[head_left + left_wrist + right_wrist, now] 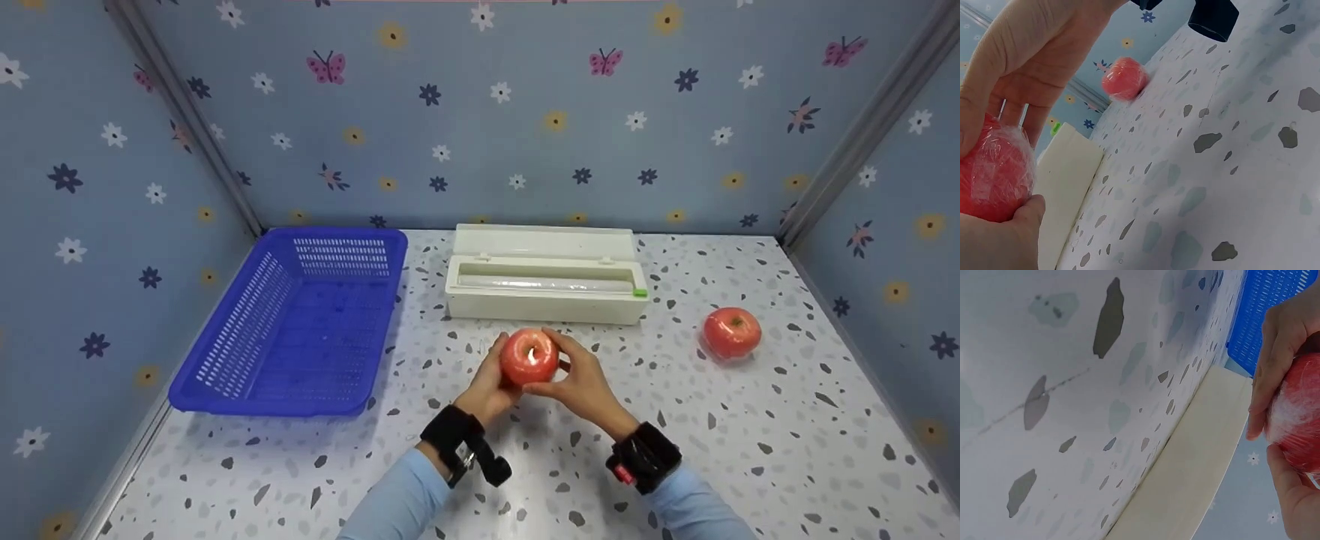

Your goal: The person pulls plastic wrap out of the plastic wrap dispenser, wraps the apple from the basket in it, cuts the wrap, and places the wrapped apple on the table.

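Observation:
Both hands hold one red apple (529, 357) wrapped in clear film, just above the speckled table (750, 450) in front of the dispenser. My left hand (491, 382) cups its left side, fingers curled round it. My right hand (577, 379) grips its right side. In the left wrist view the wrapped apple (994, 174) sits between thumb and fingers. The right wrist view shows the apple (1297, 416) at the right edge, with fingers on it. A second wrapped red apple (731, 332) (1123, 79) lies alone on the table to the right.
A white cling-film dispenser box (544, 281) stands open behind the hands, its roll showing. An empty blue plastic basket (300, 319) sits at the left. Flower-patterned walls close in the table on three sides.

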A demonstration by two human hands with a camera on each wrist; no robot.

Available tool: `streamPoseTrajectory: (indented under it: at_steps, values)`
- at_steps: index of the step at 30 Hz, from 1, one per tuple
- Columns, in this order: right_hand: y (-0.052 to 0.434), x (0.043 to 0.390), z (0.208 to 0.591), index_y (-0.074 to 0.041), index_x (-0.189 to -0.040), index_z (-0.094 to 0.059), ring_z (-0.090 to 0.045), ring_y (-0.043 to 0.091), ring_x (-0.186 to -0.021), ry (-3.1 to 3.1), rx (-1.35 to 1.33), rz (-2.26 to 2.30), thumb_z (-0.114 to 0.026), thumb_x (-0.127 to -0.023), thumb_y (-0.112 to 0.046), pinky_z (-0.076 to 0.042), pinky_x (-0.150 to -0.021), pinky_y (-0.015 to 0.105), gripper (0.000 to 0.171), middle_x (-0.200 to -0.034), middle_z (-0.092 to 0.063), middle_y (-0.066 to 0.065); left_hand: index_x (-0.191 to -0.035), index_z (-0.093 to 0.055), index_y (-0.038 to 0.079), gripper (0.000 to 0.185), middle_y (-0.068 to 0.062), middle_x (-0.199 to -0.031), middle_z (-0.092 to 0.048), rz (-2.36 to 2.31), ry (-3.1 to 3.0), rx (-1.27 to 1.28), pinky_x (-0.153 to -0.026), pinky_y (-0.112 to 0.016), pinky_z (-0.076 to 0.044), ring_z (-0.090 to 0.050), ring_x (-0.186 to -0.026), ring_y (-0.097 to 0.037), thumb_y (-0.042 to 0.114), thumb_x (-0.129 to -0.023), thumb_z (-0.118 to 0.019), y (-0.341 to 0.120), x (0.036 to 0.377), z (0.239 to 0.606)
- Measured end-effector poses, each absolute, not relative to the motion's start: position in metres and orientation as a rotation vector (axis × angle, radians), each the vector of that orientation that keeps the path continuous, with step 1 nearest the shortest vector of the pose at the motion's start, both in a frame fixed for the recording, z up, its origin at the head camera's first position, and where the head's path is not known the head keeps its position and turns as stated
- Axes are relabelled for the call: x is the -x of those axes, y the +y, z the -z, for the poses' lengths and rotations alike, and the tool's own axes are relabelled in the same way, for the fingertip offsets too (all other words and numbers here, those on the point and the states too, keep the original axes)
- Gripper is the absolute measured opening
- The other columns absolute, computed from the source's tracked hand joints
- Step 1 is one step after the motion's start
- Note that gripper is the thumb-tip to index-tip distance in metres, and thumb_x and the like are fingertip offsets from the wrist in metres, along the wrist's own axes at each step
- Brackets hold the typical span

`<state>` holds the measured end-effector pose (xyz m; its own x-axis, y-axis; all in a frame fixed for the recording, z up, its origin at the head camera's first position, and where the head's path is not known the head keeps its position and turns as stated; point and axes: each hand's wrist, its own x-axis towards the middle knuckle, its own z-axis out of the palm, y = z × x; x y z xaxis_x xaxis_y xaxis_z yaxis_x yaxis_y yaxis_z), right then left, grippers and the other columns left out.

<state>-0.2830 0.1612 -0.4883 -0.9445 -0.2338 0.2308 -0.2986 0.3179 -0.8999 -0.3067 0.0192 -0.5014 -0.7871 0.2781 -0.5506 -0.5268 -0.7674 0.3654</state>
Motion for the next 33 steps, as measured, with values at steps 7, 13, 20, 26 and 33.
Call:
streamPoseTrajectory:
  at_steps: [7, 13, 20, 26, 33]
  values:
    - [0.159, 0.281, 0.489, -0.002, -0.132, -0.044, -0.047, 0.027, -0.121, -2.541, -0.468, -1.696, -0.084, -0.058, -0.010, -0.047, -0.094, 0.036, 0.085, -0.132, -0.049, 0.013, -0.115, -0.052, 0.003, 0.041, -0.012, -0.117, -0.052, -2.538, 0.729, 0.720, -0.089, -0.029, -0.050, -0.057, -0.109, -0.022, 0.035, -0.089, -0.056, 0.017, 0.305, 0.502]
    - [0.157, 0.279, 0.484, -0.002, -0.131, -0.044, -0.049, 0.027, -0.119, -2.558, -0.430, -1.626, -0.084, -0.058, -0.010, -0.047, -0.093, 0.037, 0.084, -0.131, -0.050, 0.013, -0.109, -0.051, 0.004, 0.029, -0.010, -0.115, -0.050, -2.531, 0.845, 0.656, -0.091, -0.030, -0.049, -0.054, -0.107, -0.022, 0.027, -0.094, -0.044, 0.021, 0.305, 0.499]
    - [0.167, 0.280, 0.481, -0.002, -0.129, -0.044, -0.049, 0.028, -0.118, -2.489, -0.347, -1.706, -0.084, -0.058, -0.007, -0.047, -0.093, 0.040, 0.083, -0.129, -0.050, 0.013, -0.127, -0.045, 0.000, 0.049, -0.017, -0.123, -0.052, -2.322, 1.390, 0.334, -0.094, -0.032, -0.047, -0.055, -0.110, -0.023, 0.038, -0.098, -0.032, 0.018, 0.304, 0.497]
    - [0.205, 0.283, 0.479, -0.003, -0.130, -0.041, -0.046, 0.026, -0.120, -2.535, -0.124, -1.691, -0.083, -0.059, -0.006, -0.045, -0.096, 0.040, 0.083, -0.131, -0.048, 0.015, -0.121, -0.054, 0.000, 0.044, -0.015, -0.115, -0.062, -1.722, 2.288, -0.106, -0.093, -0.040, -0.046, -0.059, -0.106, -0.028, 0.032, -0.093, -0.045, -0.001, 0.295, 0.496]
    - [0.263, 0.287, 0.480, -0.003, -0.138, -0.031, -0.038, 0.033, -0.126, -2.633, 0.241, -1.533, -0.082, -0.064, -0.019, -0.038, -0.102, 0.046, 0.091, -0.138, -0.035, 0.019, -0.109, -0.064, 0.007, 0.030, -0.006, -0.102, -0.068, -1.097, 2.978, -0.358, -0.074, -0.038, -0.051, -0.064, -0.091, -0.024, 0.027, -0.087, -0.056, -0.020, 0.284, 0.495]
